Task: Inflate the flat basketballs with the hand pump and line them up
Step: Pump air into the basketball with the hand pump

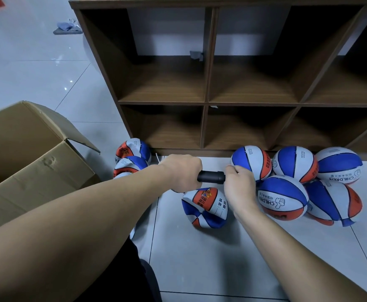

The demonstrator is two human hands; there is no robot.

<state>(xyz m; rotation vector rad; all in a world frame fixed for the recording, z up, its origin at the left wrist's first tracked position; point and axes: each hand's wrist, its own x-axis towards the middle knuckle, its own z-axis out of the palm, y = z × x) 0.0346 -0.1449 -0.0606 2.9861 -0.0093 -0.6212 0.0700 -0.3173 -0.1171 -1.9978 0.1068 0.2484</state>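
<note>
Basketballs: five inflated [284,197] by shelf's foot, several flat [205,207] remained; left hand [181,173] gripped pump [211,177], right hand [239,186] pinched its end.

The left hand [181,173] grips one end of a black pump [211,176]; the right hand [239,188] pinches at its other end, fingers curled. Just below the pump, on the floor [200,258], lies a flat ball [204,207] — creased, blue, white and orange. Right of it, five round balls [296,184] cluster against the foot of a brown shelf [208,101], touching one another. To the left, two more flat balls [132,156] are stacked by the shelf's corner, beside an open cardboard box [32,162]. A grey cloth [67,28] lies far off on the floor.
</note>
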